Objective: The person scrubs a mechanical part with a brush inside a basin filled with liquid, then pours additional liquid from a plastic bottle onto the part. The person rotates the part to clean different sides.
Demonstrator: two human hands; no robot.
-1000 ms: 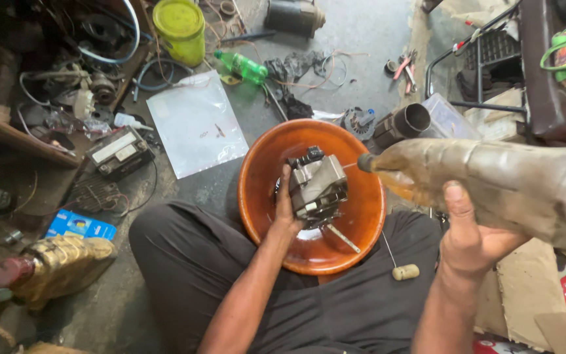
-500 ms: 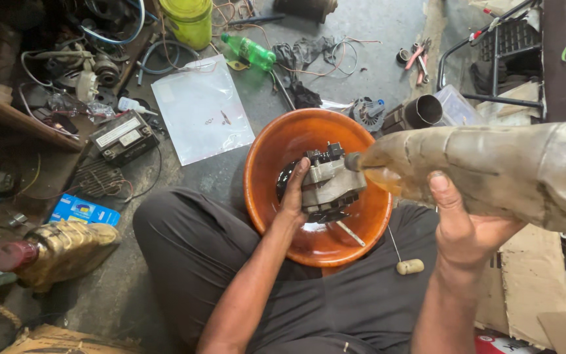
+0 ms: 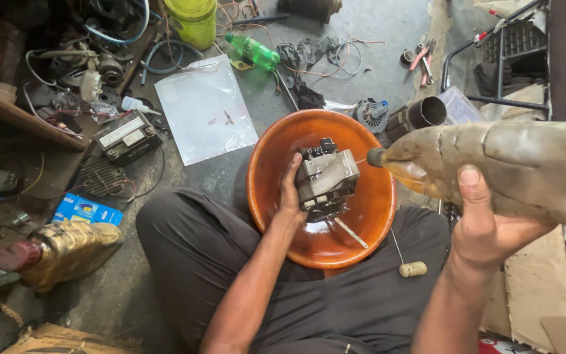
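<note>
Motor part [image 3: 325, 180], grey metal with a black block on top, sits inside the orange bowl [image 3: 276, 151], which rests on the person's lap over dark trousers. Left hand [image 3: 291, 196] grips the part from its left side; fingers are wrapped behind it and mostly hidden, thumb up along its edge. Right hand [image 3: 486, 226] holds a large grimy bottle [image 3: 512, 167] on its side, thumb pressed across the bottle wall, remaining fingers hidden underneath. The bottle neck points at the part, just beside its right edge; whether liquid flows cannot be told. A thin rod [image 3: 350, 233] lies in the bowl bottom.

Packages and labels:
- Clear plastic bag [image 3: 204, 118], flat and rectangular, on the floor left of the bowl.
- Blue box [image 3: 86, 211], flat, near the person's left knee.
- Black battery [image 3: 126, 136] with a white label strip, left of the bag.
- Green bottle [image 3: 253, 51] lying on the floor above the bag.
- Yellow-green tub [image 3: 194, 19] at the top edge, cut off.
- Gold-coloured jug [image 3: 67, 252] with a red cap, lying at lower left.

A cork [image 3: 413, 269] on a wire lies on the right thigh. Clutter at upper left is too tangled to identify.
</note>
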